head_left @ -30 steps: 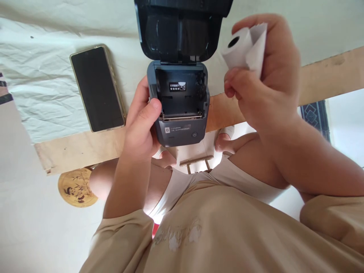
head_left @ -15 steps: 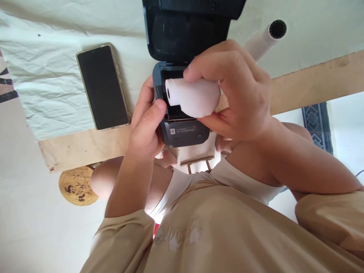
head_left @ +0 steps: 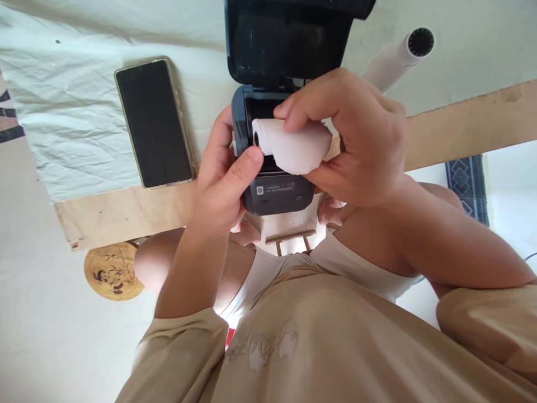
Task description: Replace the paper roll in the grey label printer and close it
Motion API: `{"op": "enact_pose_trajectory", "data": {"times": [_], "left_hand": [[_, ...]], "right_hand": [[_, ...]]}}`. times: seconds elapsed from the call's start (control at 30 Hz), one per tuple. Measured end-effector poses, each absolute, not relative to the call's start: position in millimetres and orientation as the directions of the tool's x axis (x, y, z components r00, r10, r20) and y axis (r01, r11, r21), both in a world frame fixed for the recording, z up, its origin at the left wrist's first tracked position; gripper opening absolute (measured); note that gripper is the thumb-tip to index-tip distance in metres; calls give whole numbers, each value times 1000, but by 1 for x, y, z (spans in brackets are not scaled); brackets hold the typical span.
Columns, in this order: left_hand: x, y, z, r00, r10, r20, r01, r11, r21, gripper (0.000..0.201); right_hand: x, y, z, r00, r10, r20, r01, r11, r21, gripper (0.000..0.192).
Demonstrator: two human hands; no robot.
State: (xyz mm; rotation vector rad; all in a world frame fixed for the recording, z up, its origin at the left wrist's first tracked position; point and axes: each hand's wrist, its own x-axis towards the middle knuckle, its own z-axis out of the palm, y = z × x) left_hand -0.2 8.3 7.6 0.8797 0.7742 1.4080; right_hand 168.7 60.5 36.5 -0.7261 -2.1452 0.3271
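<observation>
A small dark grey label printer (head_left: 277, 196) stands at the table's near edge with its lid (head_left: 289, 39) swung up and open. My left hand (head_left: 224, 179) grips the printer's left side, thumb on its front corner. My right hand (head_left: 356, 140) holds a white paper roll (head_left: 293, 148) lying sideways over the open paper bay, its hollow core facing left. Whether the roll rests in the bay or hovers just above it is hidden by my fingers.
A black phone (head_left: 154, 124) lies screen-up on the white cloth (head_left: 62, 112) left of the printer. A white tube with a black end (head_left: 398, 56) lies at the back right. The wooden table edge (head_left: 461, 123) runs across. A round wooden disc (head_left: 111, 271) is on the floor.
My right hand brought the paper roll down from the upper right to the printer's open bay and turned it sideways. The left hand has kept its grip on the printer.
</observation>
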Motion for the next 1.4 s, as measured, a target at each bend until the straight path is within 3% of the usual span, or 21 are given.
{"op": "enact_pose_trajectory", "data": {"times": [0.27, 0.47, 0.77, 0.9, 1.07, 1.2, 1.4], "left_hand": [[2, 8, 9, 12, 1000, 18, -471, -10, 882, 52], [1, 10, 4, 35, 997, 70, -489, -44, 871, 47], [-2, 11, 2, 56, 994, 97, -494, -57, 867, 36], [-2, 13, 0, 59, 992, 114, -482, -71, 873, 45], [-5, 14, -4, 73, 989, 131, -457, -83, 886, 44], [-8, 15, -7, 101, 980, 172, -357, -125, 926, 55], [-10, 13, -7, 120, 976, 180, -316, -134, 939, 65]], "right_hand": [[168, 63, 35, -450, 620, 643, 422, 782, -458, 15], [166, 63, 33, -416, 646, 640, 433, 759, -486, 15], [171, 67, 32, -414, 492, 766, 355, 862, -362, 3], [172, 63, 31, -476, 432, 766, 259, 901, -347, 4], [173, 56, 28, -517, 432, 739, 224, 902, -370, 4], [180, 59, 29, -564, 408, 718, 196, 911, -363, 37], [185, 70, 32, -562, 397, 726, 299, 915, -269, 22]]}}
